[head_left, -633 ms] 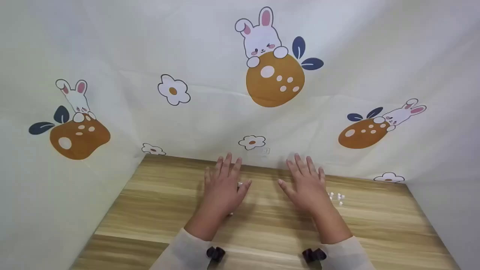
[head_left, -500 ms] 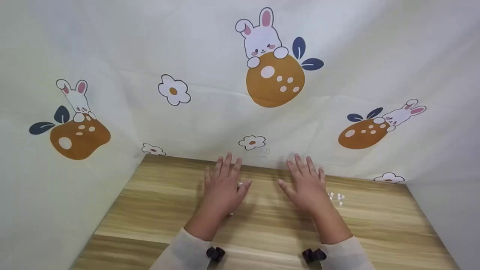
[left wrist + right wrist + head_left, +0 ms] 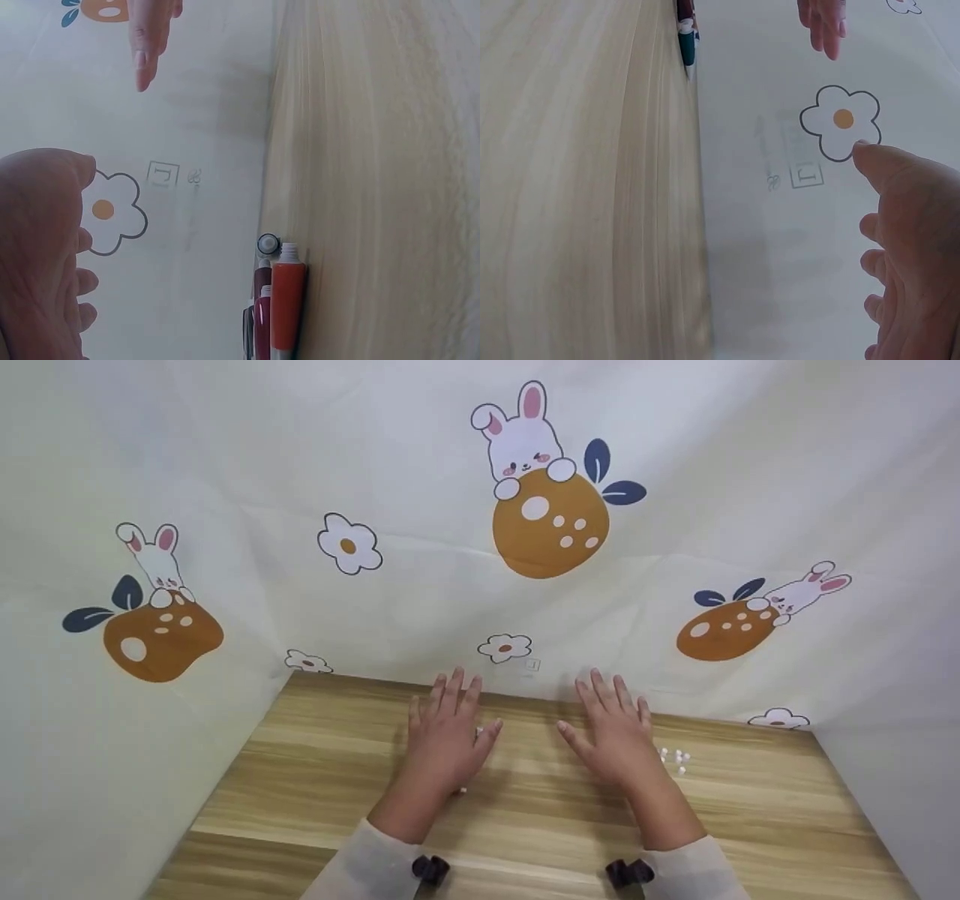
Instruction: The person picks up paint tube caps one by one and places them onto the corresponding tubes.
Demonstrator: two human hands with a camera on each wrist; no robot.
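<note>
My left hand [image 3: 448, 742] is held palm down with fingers spread, holding nothing, toward the back of the wooden table. To its right, my right hand [image 3: 619, 739] has the same spread pose and holds nothing. The left hand largely hides some slim items in the head view; just a small white bit [image 3: 462, 790] shows by its wrist. The left wrist view shows an orange tube [image 3: 287, 307] with a white threaded neck, a dark red tube [image 3: 262, 322] and a round ringed end [image 3: 268, 244]. A dark green piece with a pointed tip [image 3: 687, 49] appears in the right wrist view.
Several small white pieces [image 3: 679, 757] lie on the wooden table [image 3: 315, 787] right of my right hand. A pale curtain [image 3: 420, 600] printed with rabbits, oranges and flowers encloses the back and sides. Dark devices [image 3: 431, 871] sit at both cuffs.
Both hands keep nearly the same place and pose. The head view has shifted very slightly, so the curtain prints sit a little lower in it.
</note>
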